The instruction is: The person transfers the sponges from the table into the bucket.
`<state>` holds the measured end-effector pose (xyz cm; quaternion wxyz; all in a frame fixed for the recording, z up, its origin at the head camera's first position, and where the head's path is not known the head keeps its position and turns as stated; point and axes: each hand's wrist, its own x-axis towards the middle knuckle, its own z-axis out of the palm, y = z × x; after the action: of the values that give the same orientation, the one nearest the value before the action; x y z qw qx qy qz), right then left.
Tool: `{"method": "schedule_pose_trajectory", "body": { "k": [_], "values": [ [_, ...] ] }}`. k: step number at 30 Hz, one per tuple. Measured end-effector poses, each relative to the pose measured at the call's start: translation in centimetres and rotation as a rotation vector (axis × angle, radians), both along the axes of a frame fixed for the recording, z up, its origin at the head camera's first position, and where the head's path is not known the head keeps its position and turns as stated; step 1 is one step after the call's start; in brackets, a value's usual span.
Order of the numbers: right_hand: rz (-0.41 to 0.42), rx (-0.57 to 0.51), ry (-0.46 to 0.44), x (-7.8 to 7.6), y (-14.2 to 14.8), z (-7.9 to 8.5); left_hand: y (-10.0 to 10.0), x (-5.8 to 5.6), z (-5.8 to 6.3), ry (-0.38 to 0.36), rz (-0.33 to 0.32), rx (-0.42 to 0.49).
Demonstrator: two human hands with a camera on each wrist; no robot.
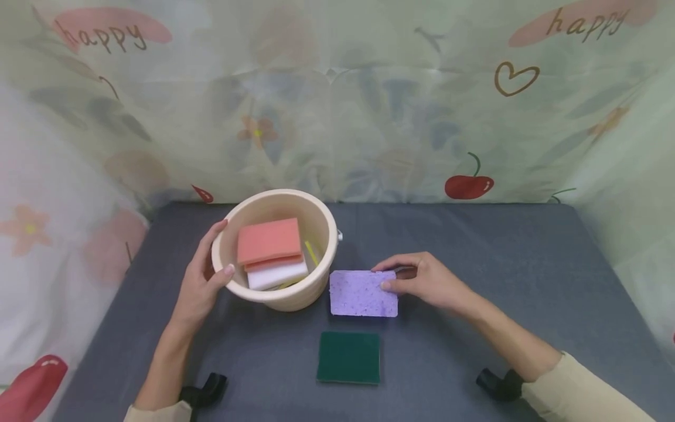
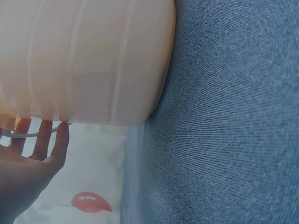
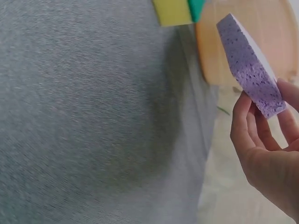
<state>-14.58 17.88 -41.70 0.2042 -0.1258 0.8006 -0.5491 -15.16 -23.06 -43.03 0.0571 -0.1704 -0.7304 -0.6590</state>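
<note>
A cream bucket point(image 1: 323, 281) stands on the table, tilted a little. My left hand point(image 1: 199, 287) holds its left side, the thumb over the rim and the fingers along the outer wall point(image 2: 93, 60). Inside the bucket lie a pink sponge point(image 1: 269, 239) and a white sponge point(image 1: 276, 275), with a bit of something yellow beside them. My right hand point(image 1: 427, 281) pinches a purple speckled sponge point(image 1: 361, 293) by its right edge, just right of the bucket. In the right wrist view, this sponge point(image 3: 250, 67) is raised off the table.
A sponge with a dark green scouring face point(image 1: 348, 357) and a yellow body point(image 3: 173, 11) lies on the grey cloth-covered table point(image 1: 474, 363), in front of the bucket. Printed curtains point(image 1: 369, 117) hang behind and at both sides. A small white handle joint point(image 1: 340, 235) sticks out from the bucket's right side.
</note>
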Motion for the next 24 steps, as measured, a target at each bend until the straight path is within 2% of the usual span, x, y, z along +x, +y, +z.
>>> {"method": "schedule_pose_trajectory", "body": {
  "k": [5, 15, 24],
  "values": [
    [0.005, 0.021, 0.041, 0.1, 0.5, 1.5, 0.0, -0.1, 0.0, 0.000, 0.001, -0.006],
    [-0.011, 0.007, 0.154, 0.0, 1.9, 6.1, -0.1, -0.2, 0.0, 0.010, -0.002, 0.007],
    [-0.016, 0.037, 0.218, -0.4, 1.2, 8.2, -0.1, -0.2, 0.0, 0.005, -0.004, 0.005]
  ]
}}
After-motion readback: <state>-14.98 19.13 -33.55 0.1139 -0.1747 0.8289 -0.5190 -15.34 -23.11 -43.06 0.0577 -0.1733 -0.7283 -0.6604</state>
